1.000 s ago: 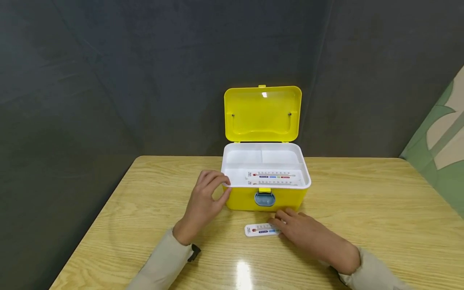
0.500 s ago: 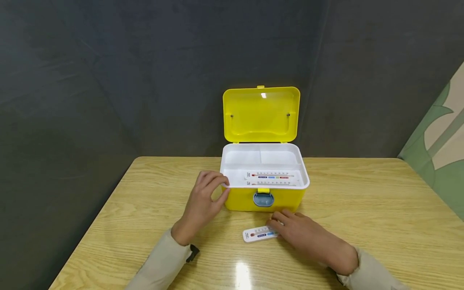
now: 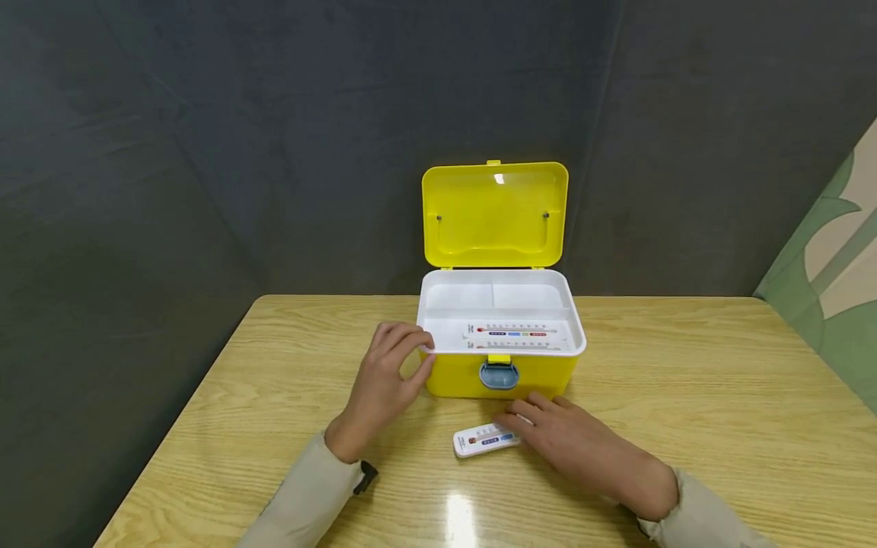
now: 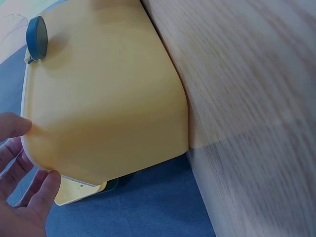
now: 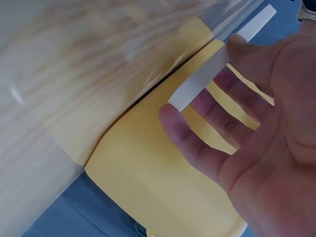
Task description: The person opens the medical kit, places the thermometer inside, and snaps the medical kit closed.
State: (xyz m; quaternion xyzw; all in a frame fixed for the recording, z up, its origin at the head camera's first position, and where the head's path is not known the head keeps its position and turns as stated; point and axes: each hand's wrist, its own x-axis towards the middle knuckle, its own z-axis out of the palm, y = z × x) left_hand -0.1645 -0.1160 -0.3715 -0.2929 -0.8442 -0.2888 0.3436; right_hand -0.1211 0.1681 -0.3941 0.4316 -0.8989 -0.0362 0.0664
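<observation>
A yellow storage box (image 3: 455,380) with a blue-grey latch stands with its lid (image 3: 496,217) raised. My left hand (image 3: 384,377) grips its front left corner, thumb against the front and fingers at the rim. In front of the box, my right hand (image 3: 575,449) holds a white thermometer card (image 3: 473,442) by its right part. The right wrist view shows that thermometer (image 5: 200,79) edge-on, pinched between thumb and fingertips, with the box wall behind. Two similar thermometers (image 3: 517,332) lie in the front compartment of the white tray (image 3: 438,329) inside the box.
Two smaller compartments (image 3: 527,295) make up the rear of the tray. The wooden table (image 3: 685,380) ends at a dark cloth backdrop (image 3: 308,190) behind the box. A green and beige patterned panel (image 3: 836,289) is at the right.
The thermometer in my right hand has shifted slightly left and tilted, its left end now lower toward me. My left hand stays on the box corner.
</observation>
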